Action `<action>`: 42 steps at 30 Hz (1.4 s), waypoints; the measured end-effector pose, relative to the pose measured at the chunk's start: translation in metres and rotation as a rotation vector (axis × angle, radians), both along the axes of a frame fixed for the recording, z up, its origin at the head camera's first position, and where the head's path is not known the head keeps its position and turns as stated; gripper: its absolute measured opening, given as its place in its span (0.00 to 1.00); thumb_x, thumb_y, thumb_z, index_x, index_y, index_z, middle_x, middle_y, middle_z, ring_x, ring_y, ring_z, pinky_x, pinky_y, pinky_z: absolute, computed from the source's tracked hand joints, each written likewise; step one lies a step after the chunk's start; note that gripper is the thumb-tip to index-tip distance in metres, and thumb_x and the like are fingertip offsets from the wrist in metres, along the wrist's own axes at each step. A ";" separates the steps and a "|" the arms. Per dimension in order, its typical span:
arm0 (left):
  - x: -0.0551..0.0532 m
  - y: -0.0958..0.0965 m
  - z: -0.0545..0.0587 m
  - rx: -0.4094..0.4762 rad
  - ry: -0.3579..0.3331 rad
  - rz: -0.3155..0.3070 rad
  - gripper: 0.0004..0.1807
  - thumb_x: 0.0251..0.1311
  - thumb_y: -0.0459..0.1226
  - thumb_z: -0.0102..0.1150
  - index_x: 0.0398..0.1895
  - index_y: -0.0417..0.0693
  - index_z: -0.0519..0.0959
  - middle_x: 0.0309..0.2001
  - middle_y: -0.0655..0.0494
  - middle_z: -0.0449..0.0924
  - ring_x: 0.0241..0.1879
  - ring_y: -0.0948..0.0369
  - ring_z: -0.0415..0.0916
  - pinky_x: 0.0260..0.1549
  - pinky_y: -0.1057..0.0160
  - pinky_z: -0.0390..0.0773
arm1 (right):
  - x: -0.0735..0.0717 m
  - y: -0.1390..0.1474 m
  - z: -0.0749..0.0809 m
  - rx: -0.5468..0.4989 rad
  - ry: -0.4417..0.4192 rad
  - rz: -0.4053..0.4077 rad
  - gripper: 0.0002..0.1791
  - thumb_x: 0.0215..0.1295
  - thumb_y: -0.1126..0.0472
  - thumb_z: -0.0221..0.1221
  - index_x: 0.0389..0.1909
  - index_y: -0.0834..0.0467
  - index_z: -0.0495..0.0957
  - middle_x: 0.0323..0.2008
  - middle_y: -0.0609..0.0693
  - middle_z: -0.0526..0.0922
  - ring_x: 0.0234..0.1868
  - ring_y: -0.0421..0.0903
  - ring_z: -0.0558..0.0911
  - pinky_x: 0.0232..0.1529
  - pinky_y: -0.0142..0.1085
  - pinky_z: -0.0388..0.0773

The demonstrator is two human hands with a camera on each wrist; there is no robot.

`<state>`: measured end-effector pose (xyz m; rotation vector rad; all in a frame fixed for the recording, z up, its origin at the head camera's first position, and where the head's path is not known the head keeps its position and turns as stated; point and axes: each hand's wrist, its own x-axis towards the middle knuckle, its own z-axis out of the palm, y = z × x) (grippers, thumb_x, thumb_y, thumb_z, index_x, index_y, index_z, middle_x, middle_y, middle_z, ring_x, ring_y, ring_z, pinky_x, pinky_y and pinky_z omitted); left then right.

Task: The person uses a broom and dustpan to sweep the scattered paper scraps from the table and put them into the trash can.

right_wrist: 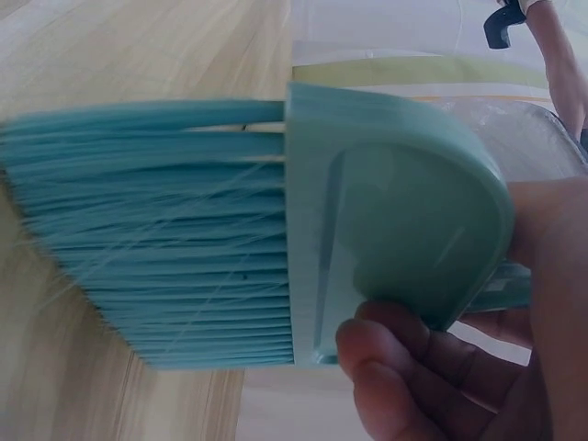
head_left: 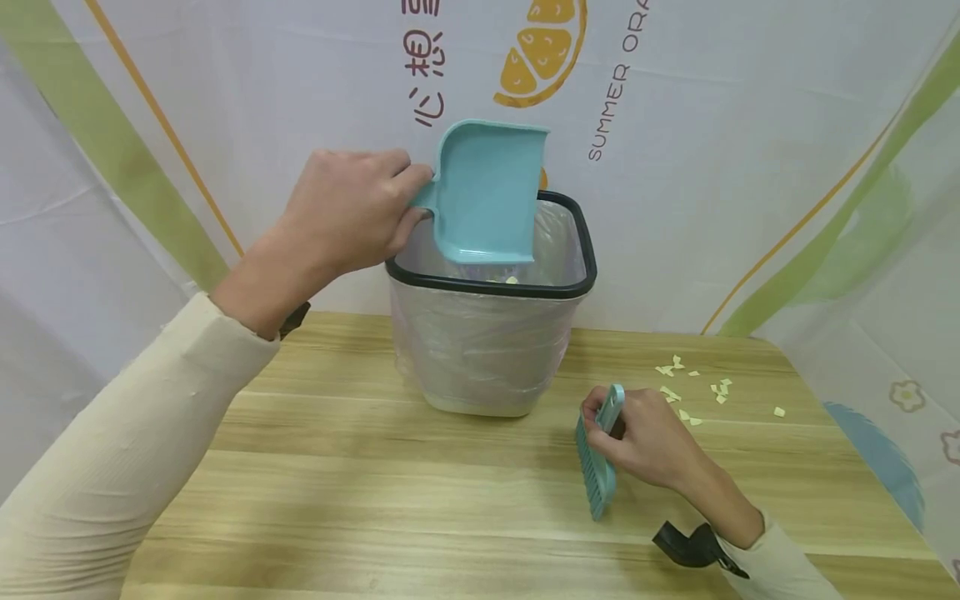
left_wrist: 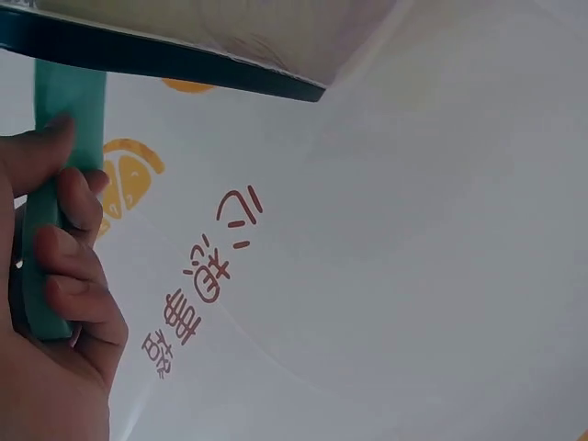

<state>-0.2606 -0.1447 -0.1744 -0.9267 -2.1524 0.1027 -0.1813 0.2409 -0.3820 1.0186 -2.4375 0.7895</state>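
My left hand [head_left: 367, 204] grips the handle of a light-blue dustpan [head_left: 491, 196], which is tilted over the mouth of a trash bin [head_left: 480, 358]. In the left wrist view the fingers [left_wrist: 78, 276] curl round the handle. The bin has a black rim and a clear plastic liner, and some pale scraps [head_left: 512, 281] show inside it. On the right, my right hand [head_left: 652, 433] holds a matching hand brush [head_left: 597, 458] low at the table. Its blue bristles [right_wrist: 165, 239] fill the left half of the right wrist view.
Several small pale scraps [head_left: 666, 394] lie scattered on the wooden table [head_left: 337, 500], to the right of the bin and beyond the right hand. Behind the table hangs a white printed curtain [head_left: 675, 167]. A black strap [head_left: 693, 546] sits at the right wrist.
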 end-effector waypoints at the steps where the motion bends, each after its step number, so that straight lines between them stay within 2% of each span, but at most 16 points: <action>1: 0.001 0.000 0.000 -0.002 -0.011 0.013 0.11 0.70 0.36 0.70 0.46 0.36 0.83 0.28 0.45 0.77 0.21 0.45 0.76 0.18 0.45 0.77 | 0.000 0.000 0.000 0.000 0.000 0.000 0.07 0.59 0.65 0.64 0.33 0.48 0.82 0.23 0.28 0.75 0.22 0.25 0.68 0.21 0.26 0.67; 5: 0.003 0.000 -0.001 -0.009 -0.065 0.048 0.13 0.75 0.39 0.66 0.39 0.36 0.79 0.27 0.47 0.75 0.19 0.47 0.72 0.18 0.47 0.74 | 0.000 0.000 0.000 0.001 0.003 -0.001 0.07 0.59 0.65 0.64 0.33 0.49 0.82 0.23 0.28 0.76 0.22 0.26 0.69 0.21 0.26 0.67; 11: 0.009 0.000 -0.003 0.009 -0.141 0.064 0.20 0.80 0.44 0.61 0.31 0.43 0.72 0.23 0.50 0.71 0.20 0.49 0.68 0.20 0.49 0.70 | 0.001 0.001 0.000 0.002 0.004 -0.007 0.06 0.59 0.65 0.64 0.34 0.49 0.82 0.23 0.28 0.77 0.22 0.26 0.69 0.21 0.26 0.68; 16: 0.015 -0.001 -0.007 0.032 -0.160 0.041 0.22 0.80 0.47 0.61 0.28 0.44 0.70 0.22 0.52 0.68 0.20 0.49 0.68 0.19 0.48 0.69 | 0.001 0.000 0.000 0.002 0.001 -0.008 0.06 0.59 0.65 0.64 0.34 0.49 0.82 0.23 0.28 0.76 0.22 0.25 0.69 0.21 0.26 0.67; 21: 0.026 -0.001 -0.011 0.055 -0.176 0.001 0.22 0.80 0.47 0.60 0.27 0.47 0.69 0.21 0.54 0.67 0.21 0.51 0.68 0.19 0.49 0.69 | 0.001 0.000 0.000 0.001 0.007 -0.007 0.06 0.59 0.65 0.64 0.33 0.49 0.82 0.22 0.28 0.75 0.21 0.25 0.68 0.21 0.26 0.67; 25: 0.037 0.001 -0.015 0.082 -0.168 -0.052 0.21 0.80 0.47 0.60 0.28 0.47 0.70 0.21 0.54 0.67 0.21 0.51 0.69 0.18 0.49 0.69 | 0.001 0.000 0.000 0.000 0.006 -0.005 0.06 0.60 0.65 0.64 0.34 0.50 0.83 0.22 0.28 0.76 0.21 0.25 0.68 0.21 0.26 0.67; 34: 0.061 0.013 -0.027 0.113 -0.064 -0.231 0.16 0.76 0.46 0.64 0.35 0.43 0.76 0.21 0.54 0.70 0.17 0.54 0.65 0.14 0.52 0.65 | 0.000 0.002 -0.001 0.009 0.008 0.005 0.06 0.61 0.66 0.64 0.35 0.52 0.84 0.24 0.30 0.79 0.22 0.25 0.71 0.23 0.27 0.71; 39: 0.072 0.019 -0.037 0.122 -0.016 -0.314 0.28 0.89 0.52 0.43 0.41 0.39 0.79 0.22 0.55 0.71 0.15 0.58 0.61 0.12 0.57 0.61 | -0.001 0.003 0.000 0.015 -0.004 0.016 0.07 0.62 0.68 0.64 0.36 0.52 0.84 0.23 0.29 0.78 0.22 0.25 0.72 0.24 0.28 0.72; 41: 0.076 0.021 -0.042 0.120 0.005 -0.335 0.34 0.90 0.55 0.33 0.43 0.37 0.81 0.24 0.54 0.76 0.14 0.58 0.64 0.11 0.58 0.63 | 0.000 0.003 0.000 0.021 -0.006 0.017 0.08 0.62 0.68 0.64 0.36 0.51 0.84 0.22 0.28 0.76 0.22 0.25 0.71 0.24 0.28 0.72; 42: 0.079 0.022 -0.045 0.120 0.012 -0.348 0.35 0.91 0.55 0.32 0.45 0.36 0.81 0.26 0.54 0.78 0.14 0.58 0.67 0.11 0.59 0.64 | -0.001 0.004 0.001 0.026 -0.007 0.015 0.09 0.62 0.69 0.65 0.35 0.50 0.84 0.22 0.28 0.76 0.22 0.25 0.71 0.23 0.29 0.72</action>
